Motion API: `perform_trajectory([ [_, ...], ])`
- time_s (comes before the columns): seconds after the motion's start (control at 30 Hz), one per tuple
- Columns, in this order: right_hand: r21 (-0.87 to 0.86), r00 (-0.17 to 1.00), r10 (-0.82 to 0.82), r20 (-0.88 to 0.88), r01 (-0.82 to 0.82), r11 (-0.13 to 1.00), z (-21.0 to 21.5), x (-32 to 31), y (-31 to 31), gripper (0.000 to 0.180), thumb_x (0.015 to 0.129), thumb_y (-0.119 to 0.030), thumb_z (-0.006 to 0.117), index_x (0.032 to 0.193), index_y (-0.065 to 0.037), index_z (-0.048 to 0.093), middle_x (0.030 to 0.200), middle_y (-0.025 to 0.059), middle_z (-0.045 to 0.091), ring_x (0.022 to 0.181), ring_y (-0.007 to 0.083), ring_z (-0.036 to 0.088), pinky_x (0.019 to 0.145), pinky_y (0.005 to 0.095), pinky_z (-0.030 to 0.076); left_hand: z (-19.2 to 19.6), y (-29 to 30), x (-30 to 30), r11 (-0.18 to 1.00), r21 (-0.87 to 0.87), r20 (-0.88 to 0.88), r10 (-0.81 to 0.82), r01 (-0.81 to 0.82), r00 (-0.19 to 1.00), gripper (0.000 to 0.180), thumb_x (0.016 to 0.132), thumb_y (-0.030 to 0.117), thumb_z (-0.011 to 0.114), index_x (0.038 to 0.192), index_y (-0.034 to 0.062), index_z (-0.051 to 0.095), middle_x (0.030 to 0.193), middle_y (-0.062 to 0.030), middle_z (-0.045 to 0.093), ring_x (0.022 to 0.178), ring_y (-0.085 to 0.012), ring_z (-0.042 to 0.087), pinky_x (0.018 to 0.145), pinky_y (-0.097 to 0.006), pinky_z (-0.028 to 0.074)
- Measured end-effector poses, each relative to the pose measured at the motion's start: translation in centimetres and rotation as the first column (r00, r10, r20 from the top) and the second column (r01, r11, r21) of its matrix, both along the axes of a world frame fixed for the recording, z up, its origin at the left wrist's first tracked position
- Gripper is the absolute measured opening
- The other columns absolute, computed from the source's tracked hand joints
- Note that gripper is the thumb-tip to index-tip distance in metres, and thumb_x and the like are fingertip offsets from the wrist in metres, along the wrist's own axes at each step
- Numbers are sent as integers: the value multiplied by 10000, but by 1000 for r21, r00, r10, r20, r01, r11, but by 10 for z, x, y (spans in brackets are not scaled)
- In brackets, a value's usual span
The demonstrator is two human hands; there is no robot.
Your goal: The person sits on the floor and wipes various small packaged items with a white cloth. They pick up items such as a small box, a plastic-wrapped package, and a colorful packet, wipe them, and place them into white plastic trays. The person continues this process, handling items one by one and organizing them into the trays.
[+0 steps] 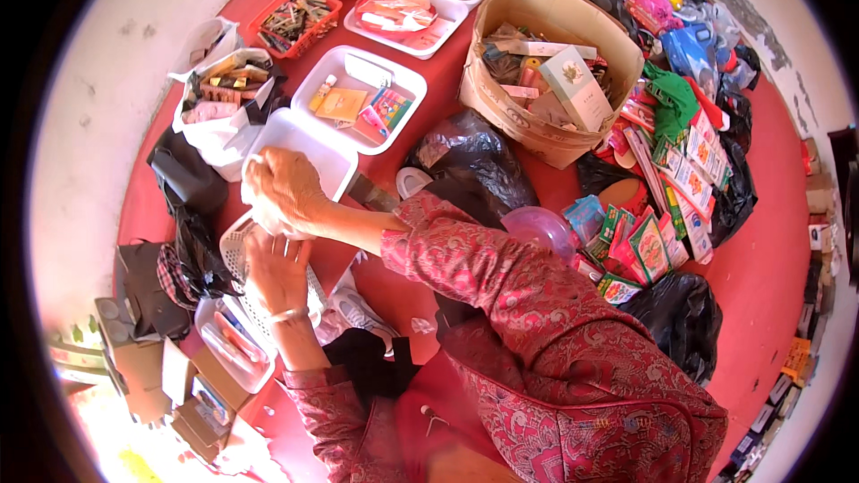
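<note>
My right hand [288,186] is closed, fingers bent, on something thin and white that looks like a cloth [253,186]; only small bits of it show. It hovers over the near edge of an empty white plastic tray [327,161]. Just below it, my left hand [277,270], with a band round the wrist, has its fingers stretched upward and slightly apart. A white perforated basket [234,255] lies under and around my left hand, which partly hides it. Whether the left fingertips touch the white cloth is hard to see.
White trays [420,94] and red baskets [335,13] of small goods stand ahead on the red floor. A large cardboard box [479,80] is right of them. Packets [649,246] and black bags [680,322] crowd the right; cartons [148,376] and a black bag [183,174] the left.
</note>
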State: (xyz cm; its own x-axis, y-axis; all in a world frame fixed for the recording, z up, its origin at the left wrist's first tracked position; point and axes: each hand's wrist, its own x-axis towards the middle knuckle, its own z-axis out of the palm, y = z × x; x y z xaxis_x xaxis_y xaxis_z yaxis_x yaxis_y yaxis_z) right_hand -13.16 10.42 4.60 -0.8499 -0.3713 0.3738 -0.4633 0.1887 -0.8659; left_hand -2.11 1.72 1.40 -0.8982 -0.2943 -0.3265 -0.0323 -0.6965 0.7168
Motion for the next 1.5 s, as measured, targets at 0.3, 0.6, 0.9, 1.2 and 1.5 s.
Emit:
perform_trajectory([
  [0.3, 38, 875, 442, -198, -444, 895, -18, 81, -22, 182, 759, -206, 535, 739, -31, 580, 803, 130, 557, 709, 315, 552, 597, 399, 443, 12, -30, 22, 961, 219, -214, 213, -166, 953, 584, 879, 439, 326, 1246, -13, 372, 1249, -193, 420, 1195, -299, 374, 1011, -426, 283],
  [0.6, 26, 834, 56, 549, -84, 996, -6, -24, 34, 350, 814, -395, 548, 679, -72, 558, 559, 1, 500, 451, 82, 467, 406, 220, 360, -28, 62, 33, 463, -881, -86, 40, -94, 996, 290, 713, 115, 586, 987, 30, 538, 901, -111, 580, 935, -271, 534, 846, -416, 430],
  [0.9, 185, 649, 412, 639, -650, 737, -91, -7, -11, 152, 697, -113, 624, 736, 30, 596, 619, 63, 582, 537, 139, 547, 505, 264, 442, -44, 83, 45, -631, -506, 853, -469, 588, 232, 229, 763, 211, 600, 939, 70, 641, 996, -123, 624, 913, -265, 610, 723, -394, 483],
  [1.2, 214, 465, 108, 879, -587, 781, -189, 46, -98, 355, 669, -275, 727, 652, 59, 611, 583, 104, 594, 484, 162, 546, 443, 307, 411, -39, 89, 33, -632, -428, 897, -381, 646, 223, 514, 770, 388, 593, 1219, 155, 503, 1282, -57, 461, 1173, -306, 431, 920, -566, 309],
  [1.5, 388, 752, 166, 638, -500, 774, -212, 39, -107, 292, 656, -313, 627, 689, -24, 649, 612, 137, 620, 595, 258, 625, 584, 375, 477, -44, 89, 35, -671, -365, 917, -379, 646, 125, 608, 733, 459, 611, 1256, 185, 466, 1311, -58, 430, 1226, -306, 365, 935, -592, 264],
])
